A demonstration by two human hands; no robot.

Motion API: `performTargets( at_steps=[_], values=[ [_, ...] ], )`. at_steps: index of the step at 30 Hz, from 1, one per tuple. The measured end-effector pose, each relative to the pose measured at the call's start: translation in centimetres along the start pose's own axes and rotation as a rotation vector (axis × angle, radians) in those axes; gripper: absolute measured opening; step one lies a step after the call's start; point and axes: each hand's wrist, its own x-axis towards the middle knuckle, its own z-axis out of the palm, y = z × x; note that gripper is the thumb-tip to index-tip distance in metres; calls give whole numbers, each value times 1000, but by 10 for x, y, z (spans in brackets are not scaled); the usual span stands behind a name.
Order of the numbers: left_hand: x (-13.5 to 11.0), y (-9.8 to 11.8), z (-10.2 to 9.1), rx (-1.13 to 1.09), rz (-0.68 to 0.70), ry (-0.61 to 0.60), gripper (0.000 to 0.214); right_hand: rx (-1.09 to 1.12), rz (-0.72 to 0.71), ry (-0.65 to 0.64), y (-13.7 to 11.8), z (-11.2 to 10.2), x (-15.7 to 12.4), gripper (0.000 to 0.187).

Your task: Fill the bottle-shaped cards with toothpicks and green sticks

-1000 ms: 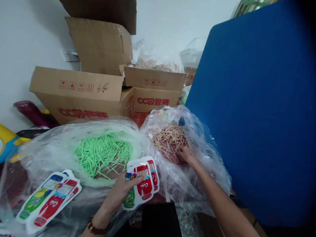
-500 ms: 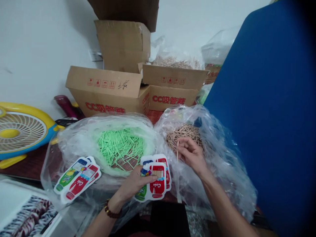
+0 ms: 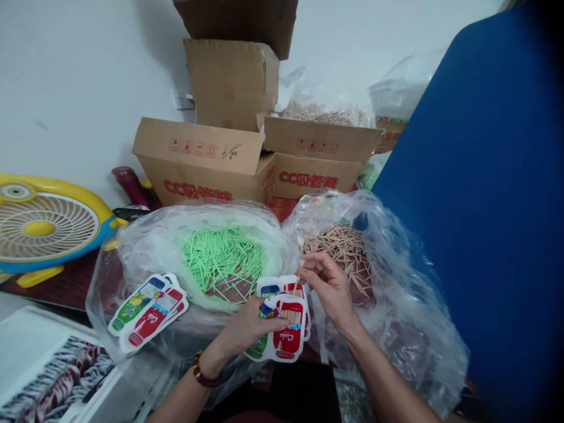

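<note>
Several bottle-shaped packs (image 3: 288, 342) in red and green, marked Cola, are gripped by my left hand (image 3: 253, 326), its thumb across the front. Brown sticks show through a window in the top pack. My right hand (image 3: 328, 285) pinches one thin brown stick (image 3: 297, 281) over the packs' upper edge; whether its tip is inside a pack I cannot tell. Behind that hand, a pile of brown sticks (image 3: 341, 244) lies in an opened plastic bag (image 3: 405, 335). Green sticks (image 3: 220, 258) fill another opened bag (image 3: 141, 235). More bottle-shaped packs (image 3: 152, 317) lie on its front left.
Cardboard boxes (image 3: 198, 150) stand along the wall, some stacked. A yellow and blue fan (image 3: 44, 226) is at the left, with a dark red bottle (image 3: 130, 185) beside it. A large blue panel (image 3: 467, 176) bounds the right side. A white tray (image 3: 39, 323) sits front left.
My right hand has moved left, from over the brown sticks to the packs, carrying one stick. My left hand still holds the packs. The view has shifted slightly.
</note>
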Motion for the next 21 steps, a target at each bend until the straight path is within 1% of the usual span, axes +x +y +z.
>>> performTargets(
  at_steps=[4, 9, 13, 17, 19, 21],
  values=[
    [1, 1, -1, 69, -29, 22, 27, 18, 25, -23, 3, 0, -2, 18],
    [2, 0, -3, 45, -48, 22, 26, 0, 29, -61, 5, -1, -2, 17],
    [3, 1, -3, 22, -62, 28, 21, -116, 79, -160, 9, -6, -1, 16],
    [5, -1, -3, -64, -103, 18, 22, -245, 111, -256, 9, -13, -1, 12],
    [5, -2, -3, -77, -111, 15, 23, -290, 99, -307, 9, -15, -2, 11],
    [6, -3, -3, -73, -130, 38, 25, -318, 38, -364, 9, -17, -2, 11]
  ],
)
